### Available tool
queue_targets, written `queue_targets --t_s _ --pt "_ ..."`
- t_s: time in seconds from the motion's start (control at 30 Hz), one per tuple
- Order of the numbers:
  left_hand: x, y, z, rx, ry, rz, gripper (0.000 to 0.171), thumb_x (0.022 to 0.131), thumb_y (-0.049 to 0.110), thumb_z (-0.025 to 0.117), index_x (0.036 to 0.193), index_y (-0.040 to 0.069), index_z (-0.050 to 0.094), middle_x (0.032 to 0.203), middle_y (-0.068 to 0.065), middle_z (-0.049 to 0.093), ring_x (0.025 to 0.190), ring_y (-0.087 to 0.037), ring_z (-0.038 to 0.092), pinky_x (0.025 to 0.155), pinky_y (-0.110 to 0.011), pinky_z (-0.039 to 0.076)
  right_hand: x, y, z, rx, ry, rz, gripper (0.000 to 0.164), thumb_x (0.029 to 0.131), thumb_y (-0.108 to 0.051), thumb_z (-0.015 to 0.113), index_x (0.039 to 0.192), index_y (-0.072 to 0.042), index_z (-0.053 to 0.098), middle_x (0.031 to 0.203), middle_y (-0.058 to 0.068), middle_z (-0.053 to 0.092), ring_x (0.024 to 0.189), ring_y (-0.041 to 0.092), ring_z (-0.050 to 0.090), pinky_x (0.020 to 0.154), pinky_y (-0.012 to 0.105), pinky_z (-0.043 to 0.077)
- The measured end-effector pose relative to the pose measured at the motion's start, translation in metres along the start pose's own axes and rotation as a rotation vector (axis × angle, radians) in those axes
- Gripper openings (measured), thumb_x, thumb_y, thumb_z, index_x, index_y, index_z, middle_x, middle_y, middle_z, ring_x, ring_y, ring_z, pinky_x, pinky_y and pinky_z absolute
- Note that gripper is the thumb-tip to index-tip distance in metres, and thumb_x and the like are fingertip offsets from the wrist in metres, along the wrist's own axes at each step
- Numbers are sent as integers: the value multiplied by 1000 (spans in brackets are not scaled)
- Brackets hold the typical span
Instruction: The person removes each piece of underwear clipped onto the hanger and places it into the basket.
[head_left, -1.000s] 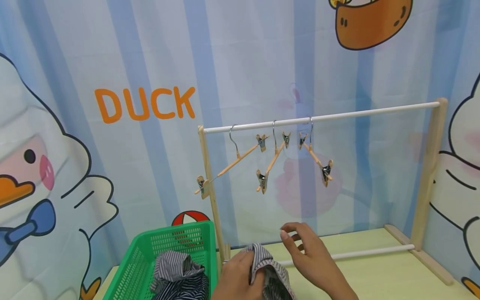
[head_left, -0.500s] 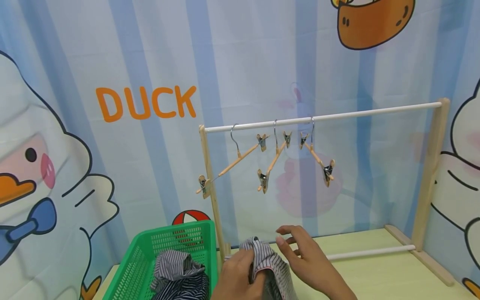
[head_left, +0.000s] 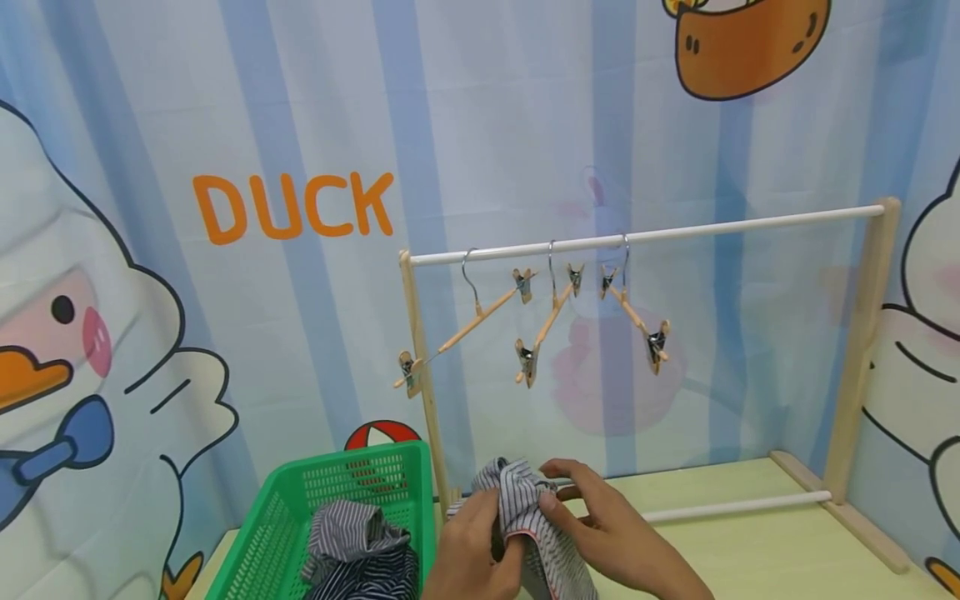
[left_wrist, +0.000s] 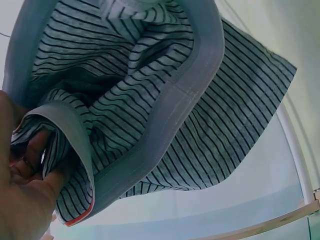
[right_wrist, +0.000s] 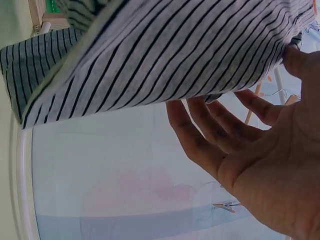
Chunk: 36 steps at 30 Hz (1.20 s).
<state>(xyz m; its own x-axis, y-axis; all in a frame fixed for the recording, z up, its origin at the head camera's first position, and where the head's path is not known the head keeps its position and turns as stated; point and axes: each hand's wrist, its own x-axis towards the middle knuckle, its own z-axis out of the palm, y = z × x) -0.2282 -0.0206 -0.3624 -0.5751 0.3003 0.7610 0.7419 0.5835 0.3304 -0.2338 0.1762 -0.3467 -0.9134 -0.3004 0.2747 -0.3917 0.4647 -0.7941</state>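
Observation:
A grey-and-white garment [head_left: 540,517] with thin dark stripes hangs between my hands, low in the head view. My left hand [head_left: 476,550] grips its bunched edge, with curled fingers partly hidden in the folds. In the left wrist view the garment [left_wrist: 215,135] shows a wide plain grey band around an opening and a smaller orange-trimmed edge near my fingers. On its right side, my right hand [head_left: 607,529] pinches the cloth, thumb in front and fingers behind. In the right wrist view its other fingers [right_wrist: 200,132] reach under the striped cloth.
Behind the hands stands a wooden rack with a white rail [head_left: 712,227]. Three clip hangers [head_left: 551,325] hang from it. To the left, a green basket [head_left: 262,525] holds striped clothes [head_left: 352,533]. A white lower bar [head_left: 742,506] crosses above the pale table [head_left: 750,550].
My right hand has moved left to the garment and now pinches it, where before it was apart from the cloth. The garment has been raised and turned slightly; my left hand keeps its grip.

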Motion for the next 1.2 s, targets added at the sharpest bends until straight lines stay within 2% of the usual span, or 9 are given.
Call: queue_targets --t_s 0.2,0.4,0.5,0.7,0.8,0.9,1.03,1.13,1.2 --pt "-1 2 0 2 20 -60 38 83 3 68 119 -6 60 106 -17 69 90 -27 70 69 -34 58 0 5 -3 -4 -93 -40 60 99 -41 59 149 -17 34 151 20 44 126 39 57 83 37 59" --pt "0 3 -3 -92 -5 -115 42 85 -1 64 126 -2 53 102 -14 68 83 -22 69 61 -26 53 -2 9 -4 31 -128 -110 78 89 -38 73 152 -22 28 154 19 40 122 36 59 80 25 57" --pt "0 5 -4 -101 -32 -122 46 87 -1 63 131 -2 50 108 -17 68 87 -26 71 63 -28 55 -1 10 -4 5 -110 -151 78 88 -39 74 151 -24 30 151 17 44 118 33 61 78 25 58" --pt "0 4 -1 -59 4 -54 58 86 -4 63 141 3 45 124 -22 66 102 -31 71 76 -41 60 0 10 -2 -76 -42 -234 60 93 -43 67 143 -21 44 137 10 58 113 30 66 75 24 59" --pt "0 4 -1 -38 0 -23 55 89 -2 63 141 6 48 126 -18 66 108 -31 69 79 -44 59 0 11 -1 -89 -15 -255 45 96 -39 65 134 -19 53 126 7 65 109 25 67 74 23 59" --pt "0 2 -1 -59 -35 -16 45 96 7 60 140 9 52 112 -7 65 87 -16 65 68 -31 56 -1 11 -1 -117 20 -260 31 98 -30 64 125 -16 58 115 7 69 104 21 69 72 23 59" --pt "-1 -1 1 -86 -57 31 42 101 21 58 143 20 52 102 0 51 74 -3 44 61 -18 39 -2 11 -4 -160 62 -258 27 98 -16 62 123 -8 60 111 12 70 100 24 70 70 25 59" --pt "-2 -5 1 5 -86 101 53 100 39 59 149 26 44 117 -6 52 93 -11 56 67 -25 50 -3 11 -6 -165 62 -249 35 97 -11 60 130 -1 57 115 16 69 97 18 69 69 25 58" --pt "-2 -9 0 79 -140 137 71 93 51 65 154 26 36 126 -13 52 106 -21 60 72 -32 56 -4 11 -7 -161 60 -246 39 97 -10 60 134 0 56 117 16 69 98 13 67 70 24 58"
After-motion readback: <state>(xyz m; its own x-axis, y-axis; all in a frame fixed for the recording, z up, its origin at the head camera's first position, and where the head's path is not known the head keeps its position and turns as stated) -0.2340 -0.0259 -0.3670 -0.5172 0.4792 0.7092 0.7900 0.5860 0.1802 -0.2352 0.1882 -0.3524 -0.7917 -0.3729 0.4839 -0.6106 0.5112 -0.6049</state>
